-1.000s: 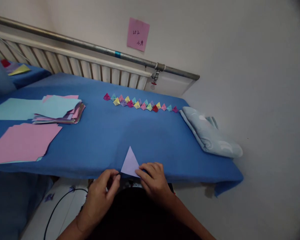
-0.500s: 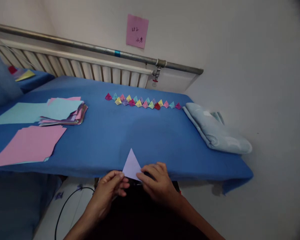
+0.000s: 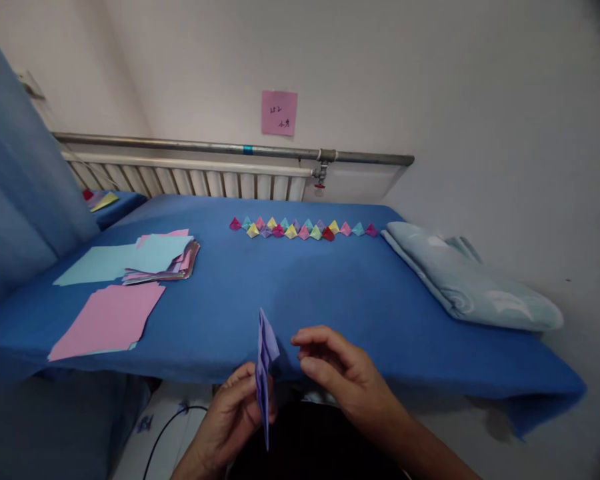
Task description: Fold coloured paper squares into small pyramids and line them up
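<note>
A folded sheet of purple paper (image 3: 263,373) stands nearly edge-on at the table's front edge, its layers slightly parted. My left hand (image 3: 237,407) pinches it from the left, thumb on the near face and fingers partly hidden behind it. To the right of the paper, apart from it, my right hand (image 3: 343,373) is held with thumb and forefinger spread and nothing between them. Farther back, small folded paper pieces (image 3: 291,231) in several colours lie in two rows.
Pink sheets (image 3: 107,317) and a stack of mixed paper with light-blue sheets (image 3: 163,253) lie on the left of the blue-covered table (image 3: 220,320). A folded pale-blue blanket (image 3: 465,280) rests at the right. Behind run a metal pipe (image 3: 195,145) and a radiator (image 3: 230,184).
The purple paper has turned from a flat triangle to nearly edge-on in my left hand. My right hand has let go and moved right. The view has tilted up.
</note>
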Tool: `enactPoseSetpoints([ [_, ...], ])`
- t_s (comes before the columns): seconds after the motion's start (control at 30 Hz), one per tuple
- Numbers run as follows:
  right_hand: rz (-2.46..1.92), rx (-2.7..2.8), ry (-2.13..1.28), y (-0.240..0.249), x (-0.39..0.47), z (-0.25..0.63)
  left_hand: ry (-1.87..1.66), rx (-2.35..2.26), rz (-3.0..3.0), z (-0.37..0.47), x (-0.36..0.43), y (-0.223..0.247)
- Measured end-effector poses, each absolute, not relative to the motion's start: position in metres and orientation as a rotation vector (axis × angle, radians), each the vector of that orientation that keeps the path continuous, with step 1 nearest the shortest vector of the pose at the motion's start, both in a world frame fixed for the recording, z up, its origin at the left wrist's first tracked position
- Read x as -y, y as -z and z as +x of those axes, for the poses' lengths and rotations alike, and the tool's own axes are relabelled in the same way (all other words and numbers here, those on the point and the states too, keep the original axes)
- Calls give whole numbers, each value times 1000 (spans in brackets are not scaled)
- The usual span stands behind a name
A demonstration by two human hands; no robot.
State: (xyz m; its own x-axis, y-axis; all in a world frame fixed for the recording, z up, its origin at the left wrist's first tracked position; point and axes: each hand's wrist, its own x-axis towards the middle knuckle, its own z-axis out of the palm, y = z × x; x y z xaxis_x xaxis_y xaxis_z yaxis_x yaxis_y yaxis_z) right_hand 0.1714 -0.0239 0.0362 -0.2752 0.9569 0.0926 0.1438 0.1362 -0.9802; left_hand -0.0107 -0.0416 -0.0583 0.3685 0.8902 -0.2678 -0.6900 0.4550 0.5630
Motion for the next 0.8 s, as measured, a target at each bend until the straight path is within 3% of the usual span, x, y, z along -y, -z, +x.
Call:
enactPoseSetpoints([
  [0.13,-1116,1434,-1406,-39,21,153,-1021,-575,377,-11,43,61],
  [0.8,-1184,1138,-1632,-26,21,149,-976,-702,749,-26,39,59],
])
